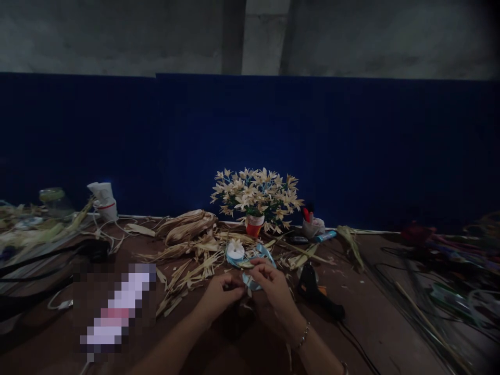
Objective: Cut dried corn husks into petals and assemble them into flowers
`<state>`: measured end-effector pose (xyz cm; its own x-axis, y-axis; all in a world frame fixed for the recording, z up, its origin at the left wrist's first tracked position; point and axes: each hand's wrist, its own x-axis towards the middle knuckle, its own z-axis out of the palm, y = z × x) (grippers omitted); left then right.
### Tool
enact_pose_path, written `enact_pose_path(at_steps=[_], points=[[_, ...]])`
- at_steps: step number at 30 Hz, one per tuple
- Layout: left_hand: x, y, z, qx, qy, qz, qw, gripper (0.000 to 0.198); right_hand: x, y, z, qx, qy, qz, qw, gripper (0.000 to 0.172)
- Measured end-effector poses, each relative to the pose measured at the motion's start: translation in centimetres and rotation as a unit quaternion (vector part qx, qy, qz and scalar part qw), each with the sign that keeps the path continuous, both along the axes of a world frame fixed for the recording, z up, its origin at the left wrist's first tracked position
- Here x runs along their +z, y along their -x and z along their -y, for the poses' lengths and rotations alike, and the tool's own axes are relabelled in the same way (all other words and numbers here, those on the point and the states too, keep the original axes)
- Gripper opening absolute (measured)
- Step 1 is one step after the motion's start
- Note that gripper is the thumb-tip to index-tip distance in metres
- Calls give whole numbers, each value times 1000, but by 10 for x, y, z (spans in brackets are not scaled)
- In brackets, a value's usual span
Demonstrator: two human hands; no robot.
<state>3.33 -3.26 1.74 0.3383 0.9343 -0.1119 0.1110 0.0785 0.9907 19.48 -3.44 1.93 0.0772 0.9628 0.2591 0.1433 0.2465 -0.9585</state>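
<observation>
- Ribbon [252, 283]: curled, no single long axis — between your hands, at two o'clock from your left fingertips, beside your right hand [270, 281], the nearer.
- Right fingers bunched narrow; you can't tell what they pinch.
- Left hand [223, 292]: narrow too, contents hidden.
- Roll [235, 252]: eleven o'clock from the ribbon.

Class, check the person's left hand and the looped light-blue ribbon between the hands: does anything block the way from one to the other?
Nothing visible does. The looped light-blue ribbon lies right beside the left hand, and the right hand is on its other side, not between them. Whether they touch is too dim to tell.
</observation>
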Motion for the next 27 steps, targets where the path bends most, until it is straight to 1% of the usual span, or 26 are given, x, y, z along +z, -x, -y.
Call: enact_pose_path(at_steps=[2,5,9,13,16,17,19,20,21,22,23,25,26,27], points=[[1,0,0,-4,3,10,1000,20,0,0,0,8,3,-5,1000,24],[0,0,0,-1,-41,8,999,15,3,1,0,9,0,-14,1000,25],[1,1,-2,-6,-62,-4,998,11,6,0,2,7,1,-23,1000,25],[3,2,-3,-11,-127,-3,992,10,4,1,3,2,-2,-15,1000,26],[2,3,-6,4,-150,-4,989,9,7,0,2,-5,-12,27,1000,29],[0,4,-7,15,-154,-5,988,9,10,-2,3,-5,-17,58,998,29],[-5,6,-10,41,-166,-9,985,8,19,-11,4,-21,-38,159,986,29],[-7,7,-11,55,-174,-13,983,8,25,-19,6,-42,-48,229,971,28],[-9,7,-12,70,-180,-15,981,9,30,-29,9,-82,-59,306,947,26],[-10,8,-14,85,-185,-18,979,10,35,-41,12,-130,-52,379,915,23],[-11,8,-14,100,-189,-22,977,11,38,-53,16,-186,-17,445,876,20],[-11,8,-15,129,-205,-37,969,11,38,-75,25,-275,84,551,784,25],[-10,8,-15,142,-218,-49,964,10,34,-84,29,-284,139,580,750,27],[-9,7,-15,154,-233,-62,958,9,28,-91,33,-281,175,599,729,28]])
